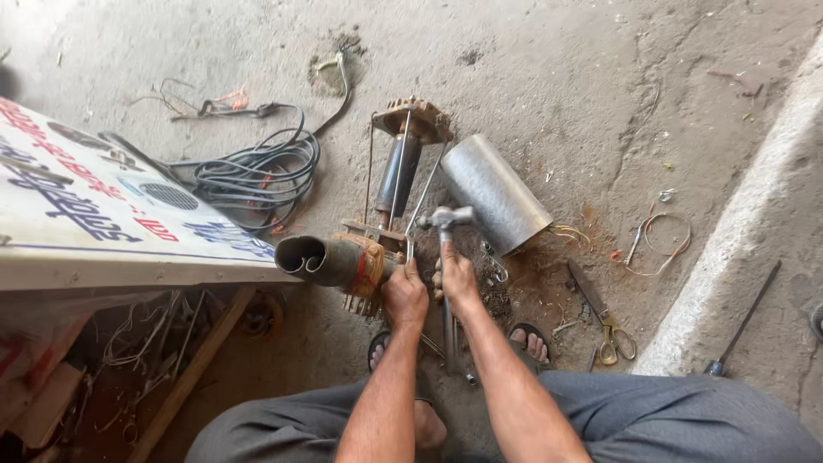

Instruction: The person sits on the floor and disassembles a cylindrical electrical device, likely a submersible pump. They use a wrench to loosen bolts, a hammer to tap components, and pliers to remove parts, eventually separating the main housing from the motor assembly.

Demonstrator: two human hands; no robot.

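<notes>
Item one: your left hand, fingers clamped round the near end of a grimy metal tube lying sideways, its open mouth showing a curled inner wall, its near part wrapped in frayed orange-brown cloth.

Item two: your right hand, fingers closed on the slim shaft of a steel hammer, whose head lies just beyond your knuckles.

Item three: motor rotor assembly, centre, dark cylindrical core between long thin rods, rusty toothed end plate at the far end.

Item four: galvanised sheet-metal cylinder, dull and speckled, just right of the hammer head.

Item five: scissors, yellow loops, on the rough concrete floor at near right.

Item six: coiled black cable, far left.

Item seven: printed white board, flat, left edge.
</notes>
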